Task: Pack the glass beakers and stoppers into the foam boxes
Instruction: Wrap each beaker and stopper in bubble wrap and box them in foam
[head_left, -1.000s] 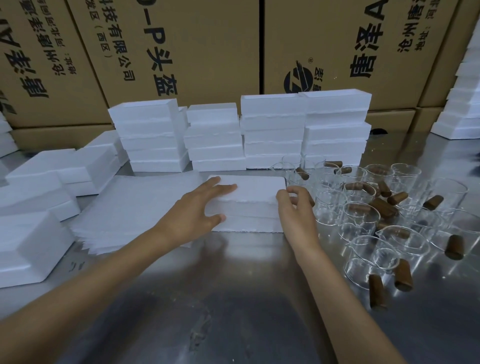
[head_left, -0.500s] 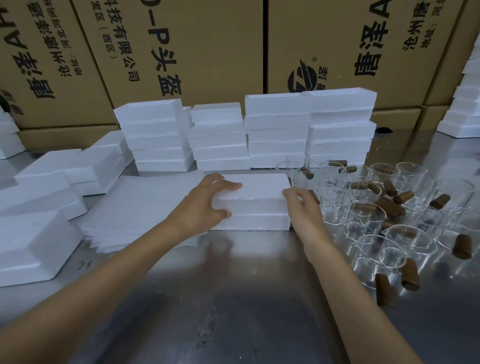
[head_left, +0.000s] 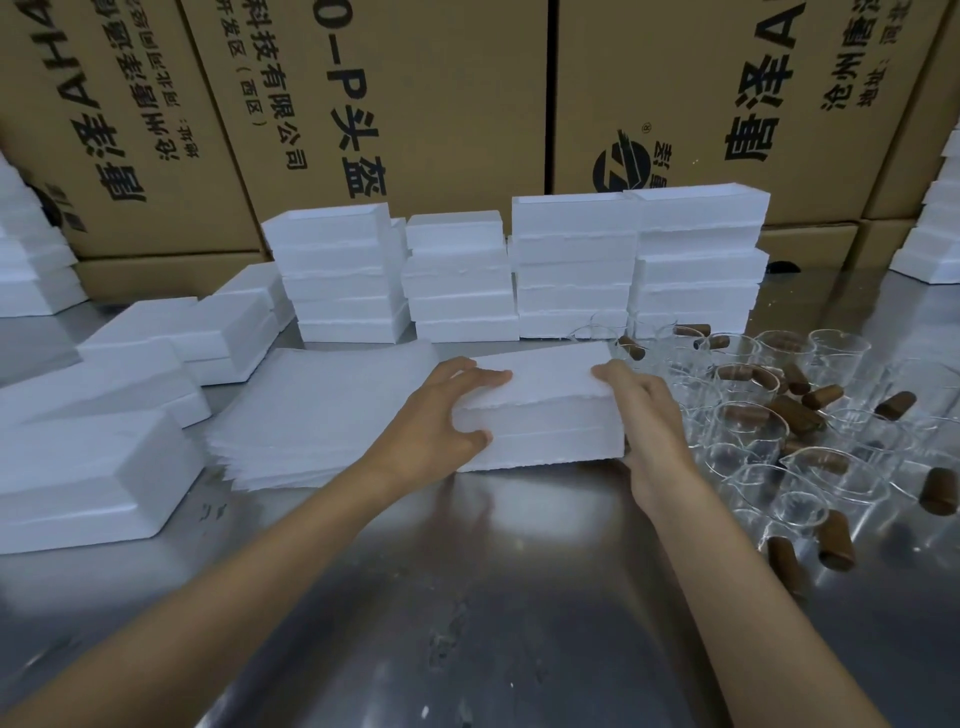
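The foam box (head_left: 537, 410) lies flat on the steel tabletop (head_left: 467, 597) straight ahead of the person, closed, its long axis running left to right. It looks to be two halves, one on the other, with a seam along the near face. The left hand (head_left: 436, 421) has its grip on the left end: fingers laid over the top edge, thumb pressed against the near face below the seam. The right hand (head_left: 649, 415) takes the right end, fingers curled over the top corner; its thumb is hidden, so how firmly it clamps cannot be told. The box therefore sits between the two grips, each hand at one short end.

The glass beakers (head_left: 748, 436) and brown stoppers (head_left: 795, 413) are scattered just to the right of the box, nearest the right hand. A stack of white sheets (head_left: 322, 415) lies just beside the box on the left, and more foam boxes (head_left: 457, 275) are piled behind.

The likely next step is lifting the upper half off; with the beakers so near the right end, a swing that way could knock them.
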